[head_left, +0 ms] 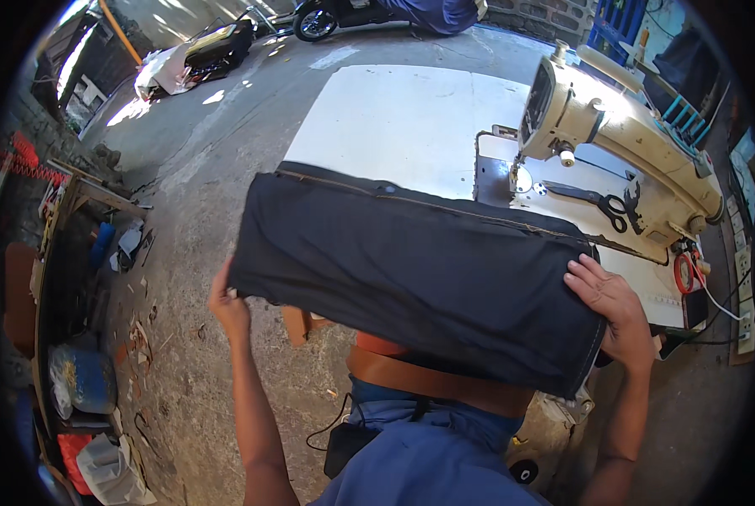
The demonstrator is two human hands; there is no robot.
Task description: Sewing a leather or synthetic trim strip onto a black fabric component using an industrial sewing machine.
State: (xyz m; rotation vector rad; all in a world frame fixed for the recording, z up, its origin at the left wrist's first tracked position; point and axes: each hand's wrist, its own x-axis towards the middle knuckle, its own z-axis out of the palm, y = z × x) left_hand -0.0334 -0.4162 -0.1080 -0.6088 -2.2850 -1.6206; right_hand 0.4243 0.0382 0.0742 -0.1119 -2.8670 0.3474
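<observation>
A wide piece of dark cloth (411, 261) stretches between my hands, over my lap and the near edge of the white sewing table (394, 110). Tan stitching runs along its far edge. My left hand (230, 305) pinches the cloth's near left corner. At the right end, my right hand (609, 305) grips the edge, fingers on top and thumb hidden. Beyond the cloth to the right stands a cream sewing machine (614, 126), its needle area apart from the fabric. Black scissors (584, 196) lie on the machine bed.
A red-handled cable loop (685, 271) and a power strip (742, 270) are at the right. A cluttered shelf (44, 278) lines the left side, with a blue container (86, 379). A motorbike wheel (315, 23) shows at the back. Scraps litter the concrete floor (183, 278).
</observation>
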